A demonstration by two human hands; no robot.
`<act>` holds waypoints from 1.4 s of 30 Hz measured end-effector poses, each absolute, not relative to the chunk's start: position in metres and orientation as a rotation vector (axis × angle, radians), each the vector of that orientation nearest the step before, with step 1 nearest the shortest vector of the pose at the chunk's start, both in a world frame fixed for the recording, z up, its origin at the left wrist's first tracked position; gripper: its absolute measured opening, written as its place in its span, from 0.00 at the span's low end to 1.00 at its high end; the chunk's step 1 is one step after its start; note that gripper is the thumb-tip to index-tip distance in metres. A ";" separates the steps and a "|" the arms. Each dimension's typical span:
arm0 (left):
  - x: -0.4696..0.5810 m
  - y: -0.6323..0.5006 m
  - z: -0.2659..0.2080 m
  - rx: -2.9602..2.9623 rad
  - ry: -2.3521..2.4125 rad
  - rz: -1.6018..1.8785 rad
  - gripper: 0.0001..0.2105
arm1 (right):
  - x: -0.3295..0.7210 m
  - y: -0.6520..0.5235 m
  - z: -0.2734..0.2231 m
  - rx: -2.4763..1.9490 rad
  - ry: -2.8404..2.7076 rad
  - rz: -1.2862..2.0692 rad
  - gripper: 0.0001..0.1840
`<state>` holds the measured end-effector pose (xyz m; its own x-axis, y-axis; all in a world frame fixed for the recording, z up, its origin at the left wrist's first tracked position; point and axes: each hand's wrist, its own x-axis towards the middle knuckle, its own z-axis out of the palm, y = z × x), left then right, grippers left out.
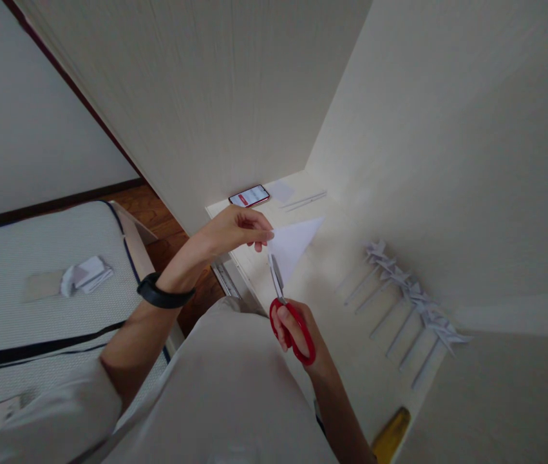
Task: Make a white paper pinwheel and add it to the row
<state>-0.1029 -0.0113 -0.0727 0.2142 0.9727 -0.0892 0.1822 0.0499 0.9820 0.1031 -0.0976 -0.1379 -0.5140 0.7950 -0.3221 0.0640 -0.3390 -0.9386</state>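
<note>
My left hand (249, 229) pinches one corner of a white paper triangle (295, 243), which is held up over the white desk (322, 290). In my right hand (297, 328) is a pair of scissors (306, 345) with red handles, my fingers through the loops. Its metal blades point up and lie at the paper's left edge, just below my left fingertips. Whether the blades are cutting into the paper I cannot tell. Several white paper pinwheels (416, 296) on thin sticks lie in a row at the right of the desk.
At the desk's back lie a smartphone (249, 196) with a lit screen, a small paper piece (281, 191) and thin white sticks (305, 202). A yellow object (392, 435) is at the front right. On the left, folded papers (91, 274) lie on a mattress (46, 238). Panels enclose the desk.
</note>
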 end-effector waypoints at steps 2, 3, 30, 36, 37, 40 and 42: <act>-0.103 -0.011 -0.073 1.379 1.194 0.905 0.05 | 0.103 -0.097 -0.138 -1.143 -1.399 1.895 0.26; -0.103 -0.011 -0.073 1.378 1.192 0.909 0.05 | 0.103 -0.097 -0.137 -1.149 -1.402 1.887 0.26; -0.099 -0.011 -0.077 1.339 1.203 0.909 0.04 | 0.096 -0.097 -0.140 -1.220 -1.340 1.858 0.23; -0.099 -0.010 -0.075 1.311 1.228 0.889 0.04 | 0.096 -0.097 -0.138 -1.221 -1.366 1.840 0.24; -0.099 -0.010 -0.075 1.308 1.231 0.887 0.04 | 0.095 -0.098 -0.137 -1.227 -1.368 1.834 0.23; -0.099 -0.010 -0.075 1.298 1.242 0.876 0.04 | 0.095 -0.098 -0.136 -1.250 -1.374 1.819 0.23; -0.099 -0.010 -0.074 1.290 1.253 0.869 0.04 | 0.095 -0.099 -0.135 -1.260 -1.379 1.814 0.23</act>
